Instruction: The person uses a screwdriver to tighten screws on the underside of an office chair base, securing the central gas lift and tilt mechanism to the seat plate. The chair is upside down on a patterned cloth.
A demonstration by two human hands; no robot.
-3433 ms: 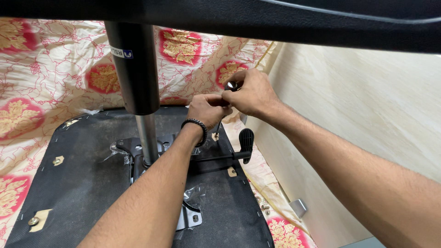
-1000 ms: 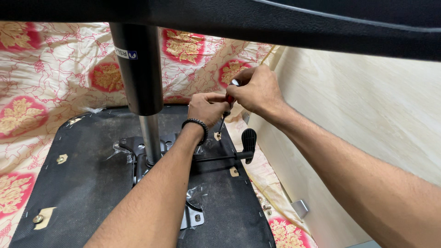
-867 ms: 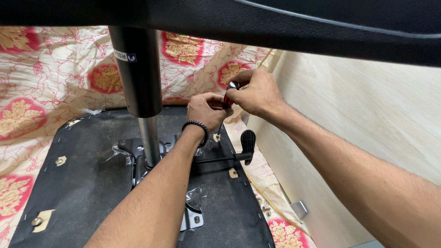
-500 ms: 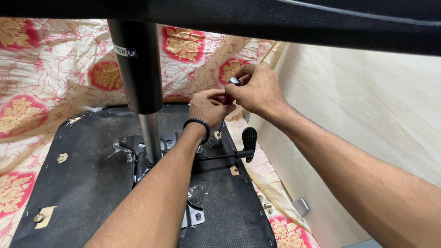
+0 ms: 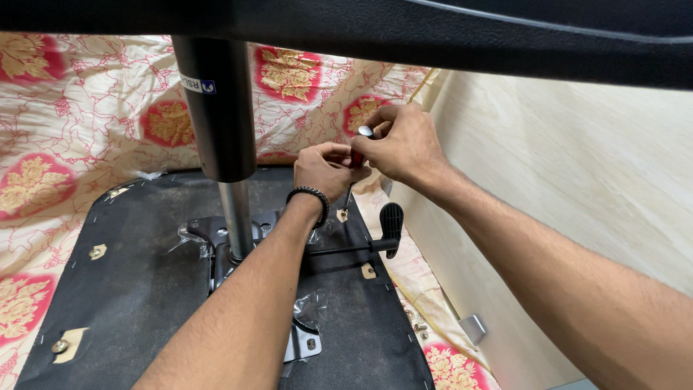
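Fingers of the right hand (image 5: pixel 404 144) wrap a screwdriver (image 5: pixel 355 162); the left hand (image 5: pixel 325 170) pinches its shaft, tip at a screw hole (image 5: pixel 342 214) on the seat underside (image 5: pixel 130 289). Tilted so, the tip could slip and tear the fabric beside the lever (image 5: pixel 390 225).

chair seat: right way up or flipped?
Flipped. The seat underside faces up, its metal mechanism plate and gas cylinder rising from it; both hands work a screwdriver there.

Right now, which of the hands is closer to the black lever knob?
Left. The left hand sits just above and left of the black lever knob; the right hand is higher up, gripping the screwdriver.
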